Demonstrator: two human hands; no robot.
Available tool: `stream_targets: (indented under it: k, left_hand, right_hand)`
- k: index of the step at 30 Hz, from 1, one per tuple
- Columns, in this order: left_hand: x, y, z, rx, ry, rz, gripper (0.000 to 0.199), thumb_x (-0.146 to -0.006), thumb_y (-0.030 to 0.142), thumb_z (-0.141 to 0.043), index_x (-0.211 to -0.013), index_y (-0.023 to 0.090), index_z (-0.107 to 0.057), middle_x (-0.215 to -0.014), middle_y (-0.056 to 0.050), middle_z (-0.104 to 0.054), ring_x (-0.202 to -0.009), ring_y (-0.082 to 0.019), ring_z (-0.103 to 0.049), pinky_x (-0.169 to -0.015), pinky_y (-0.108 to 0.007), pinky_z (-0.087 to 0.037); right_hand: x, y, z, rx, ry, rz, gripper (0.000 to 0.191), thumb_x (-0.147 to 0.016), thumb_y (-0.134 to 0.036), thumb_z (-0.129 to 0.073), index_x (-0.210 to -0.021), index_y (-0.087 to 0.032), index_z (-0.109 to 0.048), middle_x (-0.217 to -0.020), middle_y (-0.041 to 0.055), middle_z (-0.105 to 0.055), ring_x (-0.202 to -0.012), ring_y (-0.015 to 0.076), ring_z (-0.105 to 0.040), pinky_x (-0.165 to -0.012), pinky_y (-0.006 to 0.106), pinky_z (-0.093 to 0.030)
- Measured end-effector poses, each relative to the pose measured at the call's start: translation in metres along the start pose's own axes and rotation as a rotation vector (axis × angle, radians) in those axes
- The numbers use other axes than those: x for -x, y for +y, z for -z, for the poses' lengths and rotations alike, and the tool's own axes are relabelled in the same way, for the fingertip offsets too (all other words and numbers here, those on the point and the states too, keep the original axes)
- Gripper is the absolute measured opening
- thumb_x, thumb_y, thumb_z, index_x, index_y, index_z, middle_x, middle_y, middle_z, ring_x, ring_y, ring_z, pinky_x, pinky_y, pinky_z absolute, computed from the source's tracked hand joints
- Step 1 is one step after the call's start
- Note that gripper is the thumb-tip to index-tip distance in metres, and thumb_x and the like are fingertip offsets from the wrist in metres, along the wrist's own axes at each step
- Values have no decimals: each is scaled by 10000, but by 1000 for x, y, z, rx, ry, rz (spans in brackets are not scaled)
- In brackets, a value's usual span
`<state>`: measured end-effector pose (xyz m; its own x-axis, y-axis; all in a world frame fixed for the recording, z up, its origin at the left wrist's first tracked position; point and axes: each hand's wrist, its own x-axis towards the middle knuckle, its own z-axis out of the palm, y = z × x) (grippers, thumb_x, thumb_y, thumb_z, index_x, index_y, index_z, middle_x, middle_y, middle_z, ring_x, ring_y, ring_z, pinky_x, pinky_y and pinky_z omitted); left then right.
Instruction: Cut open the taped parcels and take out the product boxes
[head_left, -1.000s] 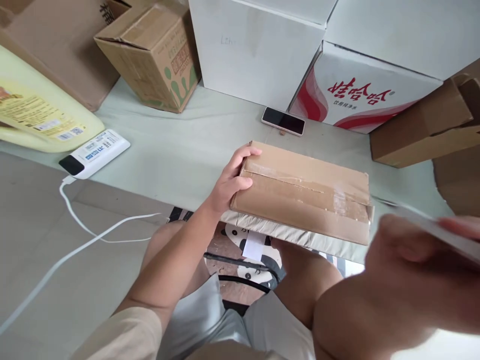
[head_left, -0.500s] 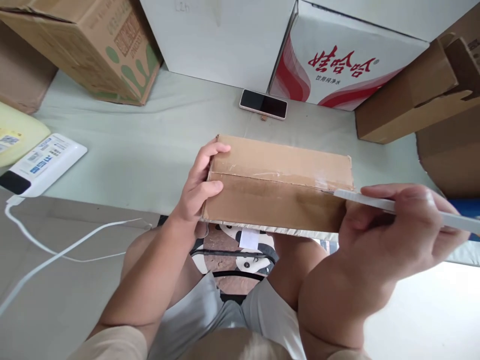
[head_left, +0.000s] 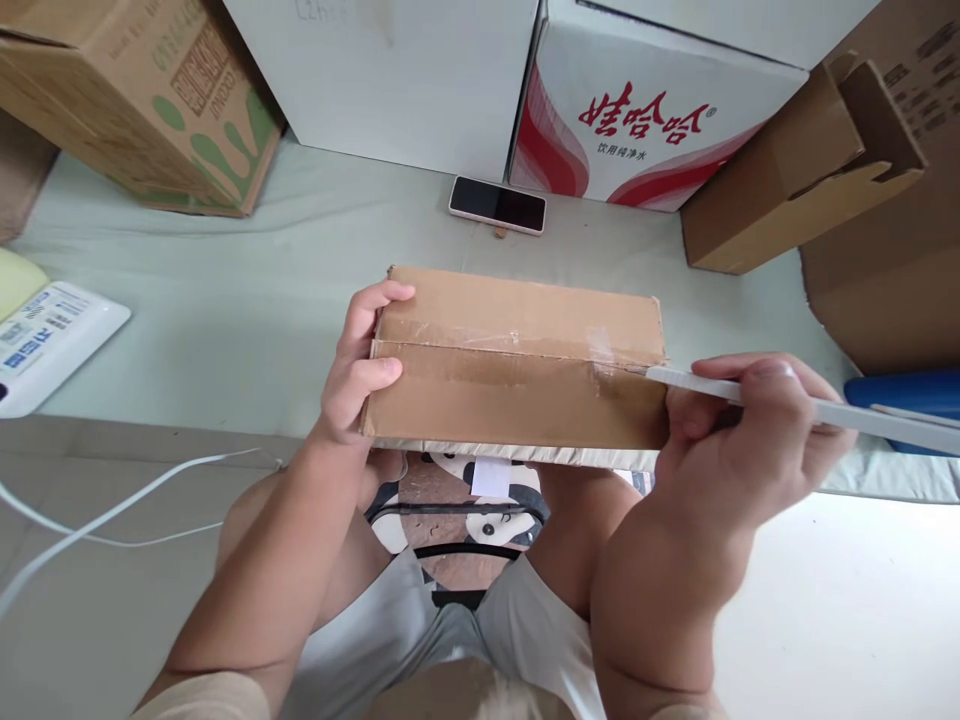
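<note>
A closed brown cardboard box (head_left: 517, 405) lies at the table's front edge, a taped seam running along its top. My left hand (head_left: 360, 360) grips its left end, thumb and fingers over the top edge. In my right hand (head_left: 757, 430) is a slim pale utility knife (head_left: 694, 380). Its narrow tip meets the seam near the box's right end, by a shiny strip of clear tape (head_left: 602, 355). How deep the tip goes, I cannot tell.
Behind the box lies a phone (head_left: 497, 205). A white-and-red carton (head_left: 645, 150), a green-printed carton (head_left: 202, 120) and an open brown box (head_left: 772, 180) line the back. A white labelled device (head_left: 67, 335) sits left, a blue object (head_left: 900, 400) right.
The knife has slid a little to the right along the seam, toward the box's right end. My left hand keeps its grip. The whole view has shifted, so things appear farther left.
</note>
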<state>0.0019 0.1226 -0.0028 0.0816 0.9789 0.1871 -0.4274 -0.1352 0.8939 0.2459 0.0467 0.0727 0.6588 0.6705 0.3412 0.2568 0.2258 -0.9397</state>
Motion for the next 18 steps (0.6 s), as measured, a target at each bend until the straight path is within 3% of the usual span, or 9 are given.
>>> stream_targets:
  k: [6,14,18]
  left_hand:
    - [-4,2,-4,22,5,7,560,-564,441,-841,-1066,245,-686,-951,-68,-667,-1167,-386,-607,-948,-510,-537]
    - [-7,0,-7,55,45,-8,545,-530,404,-842,-1027,245,-684,-980,-66,-682,-1285,-402,-551,-1010,-524,-528]
    - [-7,1,-10,46,70,-19,530,-522,407,-837,-1007,252,-689,-1003,-49,-686,-1260,-377,-570,-1005,-502,-538]
  right_hand:
    - [-7,7,1,56,-44,-41,208,-840,-293,-602,-656,-212,-653,-402,-79,-366,-352,73,-348,-369,216,-237]
    - [-6,9,-11,25,178,30,201,-751,-184,-515,-555,-227,-518,-413,-87,-308,-314,74,-330,-326,223,-209]
    - [-8,12,-7,29,93,85,208,-788,-213,-512,-581,-226,-523,-422,-80,-364,-326,70,-343,-337,219,-242]
